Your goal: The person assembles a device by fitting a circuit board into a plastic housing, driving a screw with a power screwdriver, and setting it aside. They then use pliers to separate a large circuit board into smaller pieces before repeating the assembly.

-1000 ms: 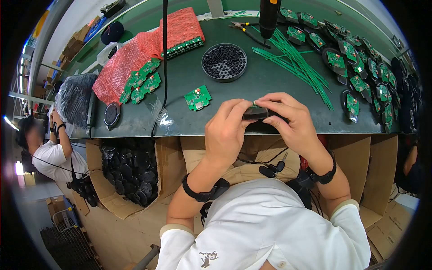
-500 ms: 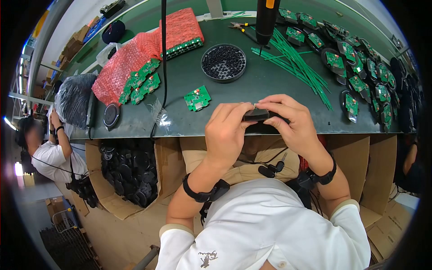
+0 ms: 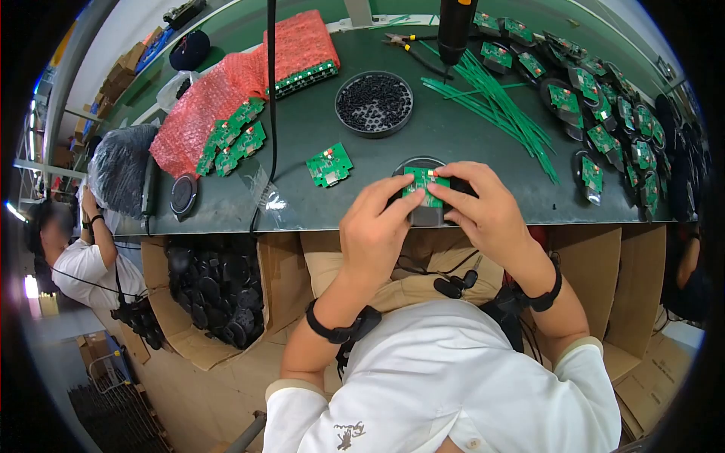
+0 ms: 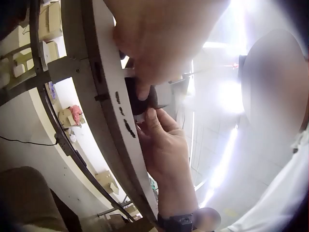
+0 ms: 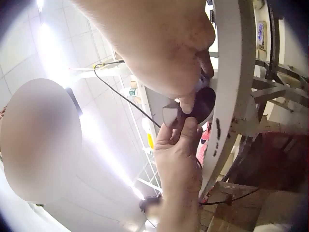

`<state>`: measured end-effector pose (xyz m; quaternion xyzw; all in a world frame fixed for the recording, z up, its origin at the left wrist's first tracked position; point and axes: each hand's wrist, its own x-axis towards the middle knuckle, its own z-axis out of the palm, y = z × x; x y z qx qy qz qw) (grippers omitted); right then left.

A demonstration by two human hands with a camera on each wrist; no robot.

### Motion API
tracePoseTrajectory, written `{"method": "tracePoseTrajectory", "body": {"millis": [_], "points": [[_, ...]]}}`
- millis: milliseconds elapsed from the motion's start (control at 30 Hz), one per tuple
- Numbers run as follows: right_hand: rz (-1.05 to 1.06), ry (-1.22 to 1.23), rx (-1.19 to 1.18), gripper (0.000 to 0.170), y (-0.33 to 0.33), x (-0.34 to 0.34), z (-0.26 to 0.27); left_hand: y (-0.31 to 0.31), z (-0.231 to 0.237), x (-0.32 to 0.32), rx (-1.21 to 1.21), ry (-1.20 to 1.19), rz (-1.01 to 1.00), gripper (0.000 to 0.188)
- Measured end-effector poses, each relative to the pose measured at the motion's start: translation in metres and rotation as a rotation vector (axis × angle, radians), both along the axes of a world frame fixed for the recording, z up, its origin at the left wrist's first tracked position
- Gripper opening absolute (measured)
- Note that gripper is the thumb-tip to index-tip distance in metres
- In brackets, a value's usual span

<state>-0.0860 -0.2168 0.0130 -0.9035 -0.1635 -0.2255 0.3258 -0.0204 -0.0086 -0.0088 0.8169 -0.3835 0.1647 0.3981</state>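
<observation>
Near the table's front edge both hands hold a round black housing with a green circuit board lying on its upper face. The left hand grips it from the left, thumb on the board. From the right the right hand grips it, fingertips at the board's upper right corner. In the left wrist view the dark housing shows between the left hand and the right hand. The right wrist view shows the housing's dark face, with fingers of both hands beneath it.
A loose board lies left of the hands, a round dish of small black parts beyond. Green strips, pliers and a hanging screwdriver are behind right. Assembled units crowd the right; red bubble wrap lies left.
The housing has tilted from nearly edge-on to facing up, so the board on it now shows. Both hands have shifted their fingers around it. The hanging screwdriver has swung slightly right.
</observation>
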Motion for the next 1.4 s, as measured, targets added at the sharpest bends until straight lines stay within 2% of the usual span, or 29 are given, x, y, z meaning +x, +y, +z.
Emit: {"method": "tracePoseTrajectory", "body": {"millis": [100,200,267,400,500,667,867,933,1100,1233,1300,1400], "points": [[0.064,0.054,-0.036,0.052,-0.001,-0.005,0.014,0.011,0.008,-0.008,0.056,0.102,-0.09,0.048],[0.088,0.124,-0.034,0.044,-0.003,-0.001,0.021,0.012,0.005,-0.006,0.074,0.055,-0.095,0.053],[0.046,0.084,0.036,0.034,-0.006,0.01,0.019,0.013,0.004,-0.004,0.068,0.045,-0.101,0.053],[-0.1,0.073,-0.023,0.022,0.009,0.024,0.01,0.013,0.004,-0.002,0.078,0.045,-0.123,0.053],[-0.12,0.04,-0.028,0.019,0.011,0.027,0.005,0.013,0.005,-0.003,0.07,0.063,-0.117,0.055],[-0.123,0.034,-0.037,0.018,0.009,0.027,0.006,0.009,0.013,-0.006,0.113,0.123,-0.055,0.06],[-0.095,0.041,-0.042,0.022,0.006,0.021,0.005,0.01,-0.006,-0.006,0.094,0.017,-0.035,0.06],[-0.063,0.017,-0.017,0.024,0.001,0.017,0.004,0.009,-0.009,-0.004,0.029,-0.122,-0.067,0.052],[0.144,-0.001,0.178,0.033,-0.004,0.004,0.021,0.005,0.017,0.0,-0.089,-0.104,-0.066,0.034],[0.07,0.02,0.17,0.034,-0.001,0.001,0.017,-0.01,0.039,0.005,-0.169,-0.049,-0.023,0.037],[-0.038,0.039,0.198,0.033,0.0,0.002,0.005,-0.014,0.044,-0.001,-0.14,0.139,0.0,0.041],[-0.044,0.013,0.214,0.033,0.001,0.001,0.003,-0.013,0.035,-0.006,-0.139,0.127,-0.03,0.04]]}}
